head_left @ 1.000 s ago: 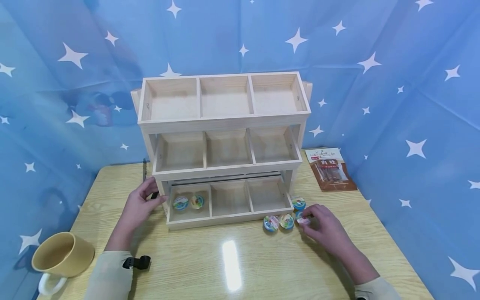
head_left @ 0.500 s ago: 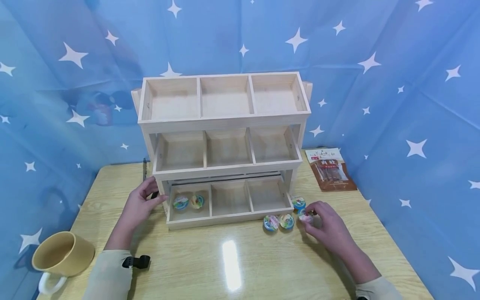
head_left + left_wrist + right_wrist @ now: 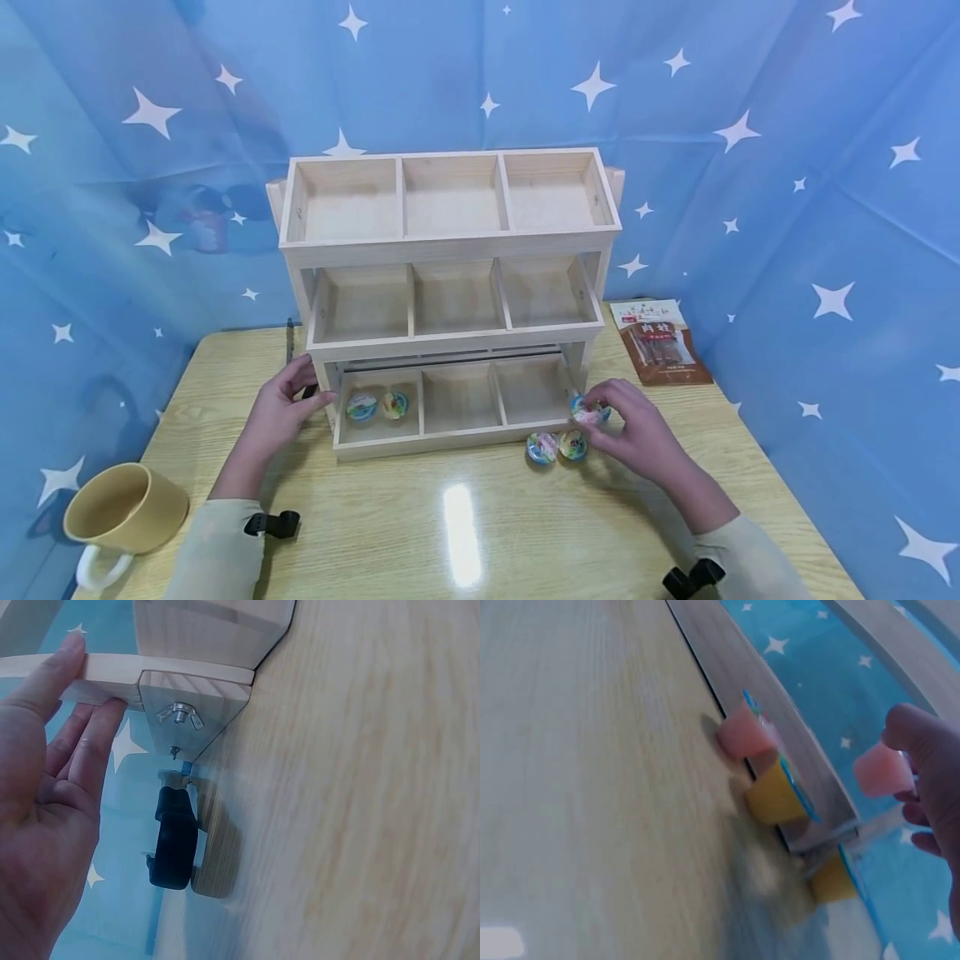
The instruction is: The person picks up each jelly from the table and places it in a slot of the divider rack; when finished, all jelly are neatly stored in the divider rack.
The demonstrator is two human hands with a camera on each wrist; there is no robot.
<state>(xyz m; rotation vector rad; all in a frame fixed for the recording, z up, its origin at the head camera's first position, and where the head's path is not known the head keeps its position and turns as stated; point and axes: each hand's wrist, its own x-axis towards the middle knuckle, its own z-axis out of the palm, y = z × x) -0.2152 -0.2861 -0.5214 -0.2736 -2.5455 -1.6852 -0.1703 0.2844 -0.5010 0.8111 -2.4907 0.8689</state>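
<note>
My right hand (image 3: 637, 429) pinches a pink jelly cup (image 3: 881, 771) between thumb and fingers, raised off the table at the right end of a wooden three-tier rack (image 3: 450, 242). Below it, a pink jelly cup (image 3: 542, 447) and a yellow one (image 3: 573, 445) stand by the front of the bottom tray. Another yellow cup (image 3: 832, 879) stands by the tray's end, largely hidden in the head view. Two jelly cups lie in the bottom tray's left compartment, one bluish (image 3: 362, 407), one yellowish (image 3: 394, 404). My left hand (image 3: 52, 780) grips the rack's left upright (image 3: 109, 669) between thumb and fingers.
A yellow mug (image 3: 127, 508) with a white handle stands at the table's left edge. A brown and white snack packet (image 3: 662, 343) lies at the back right. A black clamp-like piece (image 3: 174, 836) sits by the rack's left foot. A blue starry cloth (image 3: 750, 208) hangs behind.
My right hand has lifted the pink jelly cup from the table and moved it up and left toward the bottom tray's right end. My left hand has stayed on the rack.
</note>
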